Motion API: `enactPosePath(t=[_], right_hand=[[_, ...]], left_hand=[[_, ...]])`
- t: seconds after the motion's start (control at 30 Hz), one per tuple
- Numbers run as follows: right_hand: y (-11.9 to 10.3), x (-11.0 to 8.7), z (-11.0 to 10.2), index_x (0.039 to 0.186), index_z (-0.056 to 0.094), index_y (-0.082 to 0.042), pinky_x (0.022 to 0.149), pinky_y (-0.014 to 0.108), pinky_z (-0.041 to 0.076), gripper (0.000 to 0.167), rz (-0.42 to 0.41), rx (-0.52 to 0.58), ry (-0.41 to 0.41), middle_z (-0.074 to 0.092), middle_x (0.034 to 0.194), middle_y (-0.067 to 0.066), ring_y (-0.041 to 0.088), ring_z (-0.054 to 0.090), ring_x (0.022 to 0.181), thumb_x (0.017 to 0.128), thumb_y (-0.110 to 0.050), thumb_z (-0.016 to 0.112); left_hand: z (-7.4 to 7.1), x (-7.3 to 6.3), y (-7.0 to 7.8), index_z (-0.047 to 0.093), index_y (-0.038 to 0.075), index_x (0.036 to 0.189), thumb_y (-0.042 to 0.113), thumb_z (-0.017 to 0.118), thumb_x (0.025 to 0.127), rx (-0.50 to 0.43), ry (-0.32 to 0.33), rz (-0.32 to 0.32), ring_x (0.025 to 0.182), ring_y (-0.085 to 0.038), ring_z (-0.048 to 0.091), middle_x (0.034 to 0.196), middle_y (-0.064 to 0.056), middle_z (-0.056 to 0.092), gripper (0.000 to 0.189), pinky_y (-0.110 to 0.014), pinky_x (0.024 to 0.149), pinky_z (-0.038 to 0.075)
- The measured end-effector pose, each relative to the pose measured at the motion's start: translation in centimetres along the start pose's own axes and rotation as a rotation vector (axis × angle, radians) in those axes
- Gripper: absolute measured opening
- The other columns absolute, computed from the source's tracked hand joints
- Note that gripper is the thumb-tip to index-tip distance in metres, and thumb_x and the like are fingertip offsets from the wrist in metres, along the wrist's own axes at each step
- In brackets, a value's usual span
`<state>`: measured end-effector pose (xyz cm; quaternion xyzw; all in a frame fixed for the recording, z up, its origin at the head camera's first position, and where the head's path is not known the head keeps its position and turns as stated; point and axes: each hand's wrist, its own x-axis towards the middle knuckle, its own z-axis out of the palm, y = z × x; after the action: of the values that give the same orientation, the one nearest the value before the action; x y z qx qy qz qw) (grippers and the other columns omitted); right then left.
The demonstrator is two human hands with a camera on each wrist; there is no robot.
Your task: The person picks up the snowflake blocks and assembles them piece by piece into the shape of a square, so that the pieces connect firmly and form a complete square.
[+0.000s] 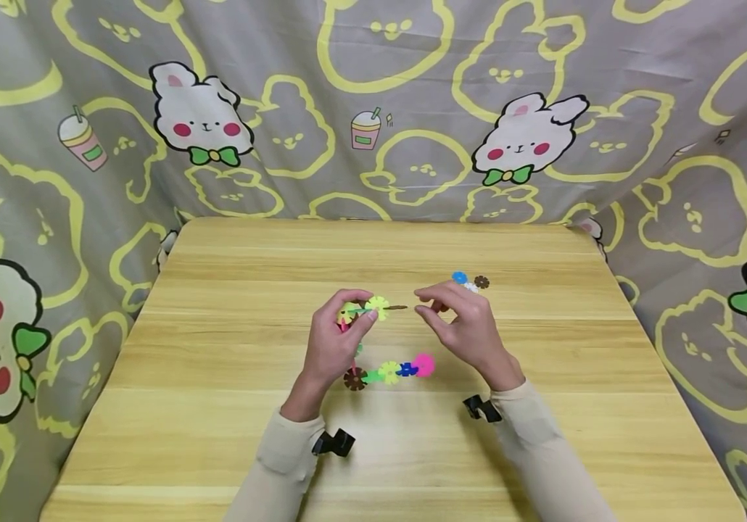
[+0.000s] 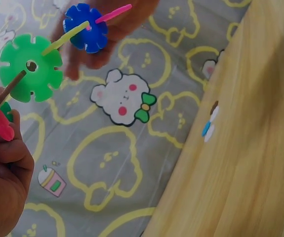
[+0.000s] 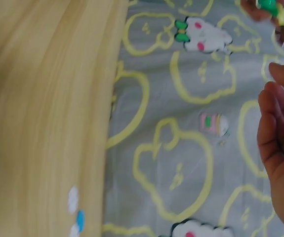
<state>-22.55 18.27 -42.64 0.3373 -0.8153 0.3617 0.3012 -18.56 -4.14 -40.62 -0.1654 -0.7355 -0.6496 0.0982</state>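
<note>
Left hand pinches the toy chain, maybe so the brown end sticks out; right hand, half-bent, holds nothing

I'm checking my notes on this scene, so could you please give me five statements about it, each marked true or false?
1. The left hand holds a chain of discs. True.
2. The right hand touches the chain of discs. False: a gap shows between them.
3. On the chain, a dark blue disc sits next to the pink end disc. True.
4. The loose discs lie beside the left hand. False: they lie just beyond the right hand.
5. The curtain is plain grey. False: it has rabbit faces.
</note>
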Motion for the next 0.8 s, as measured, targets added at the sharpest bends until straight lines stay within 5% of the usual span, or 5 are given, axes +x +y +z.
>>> enactPosePath(t=[0.27, 0.53, 0.8], right_hand=[[4.3, -1.5, -0.4, 0.099, 0.073, -0.006, 0.06, 0.024, 0.052, 0.02, 0.246, -0.024, 0.017, 0.071, 0.088, 0.007, 0.014, 0.062, 0.068, 0.08, -0.003, 0.076], [8.2, -3.1, -0.4, 0.108, 0.072, -0.006, 0.068, 0.014, 0.05, 0.023, 0.545, -0.02, -0.047, 0.069, 0.097, 0.009, 0.016, 0.062, 0.077, 0.085, -0.007, 0.072], [10.7, -3.9, -0.1, 0.126, 0.064, -0.011, 0.081, 0.042, 0.05, 0.037, 0.824, -0.05, -0.221, 0.059, 0.116, 0.014, 0.031, 0.059, 0.101, 0.09, -0.013, 0.067]], left_hand=[[0.0, 0.1, -3.1, 0.064, 0.005, 0.112, 0.009, 0.065, 0.091, -0.014, 0.017, 0.025, 0.044, -0.004, 0.032, 0.107, -0.013, 0.066, 0.021, -0.019, 0.036, 0.029], [-0.1, -0.1, -3.1, 0.063, 0.004, 0.112, 0.009, 0.064, 0.092, 0.021, 0.021, 0.048, 0.084, -0.015, 0.057, 0.11, -0.01, 0.066, 0.021, -0.019, 0.057, 0.046], [-0.2, -0.1, -3.2, 0.063, 0.005, 0.112, 0.01, 0.064, 0.092, 0.015, 0.017, 0.044, 0.068, -0.012, 0.051, 0.111, -0.01, 0.066, 0.021, -0.021, 0.044, 0.038]])
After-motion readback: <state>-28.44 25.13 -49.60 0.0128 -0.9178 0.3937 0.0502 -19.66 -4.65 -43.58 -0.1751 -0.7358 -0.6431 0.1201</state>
